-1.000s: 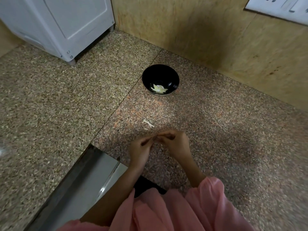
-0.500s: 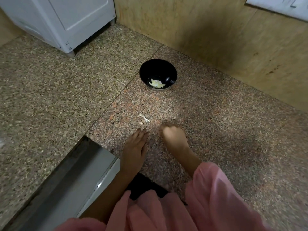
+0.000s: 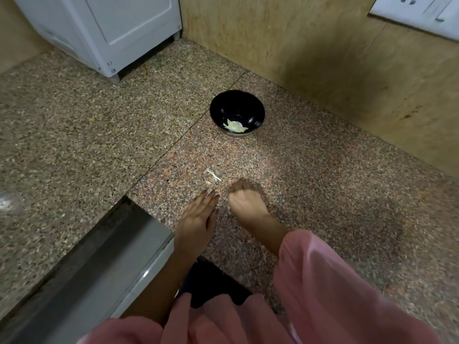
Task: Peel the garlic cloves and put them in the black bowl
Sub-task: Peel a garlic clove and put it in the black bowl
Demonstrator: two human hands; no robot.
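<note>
Garlic cloves (image 3: 234,126) in black bowl (image 3: 237,111), axis unclear | left hand (image 3: 198,217) fingers straight | right hand (image 3: 246,202) fingers curled, contents unseen

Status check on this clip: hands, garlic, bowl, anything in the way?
Left hand flat, fingers straight. Right hand curled, contents hidden. Peeled garlic in black bowl. Skin scraps on counter ahead of hands; path to bowl otherwise open.

Head view, steeply down, close.
</note>
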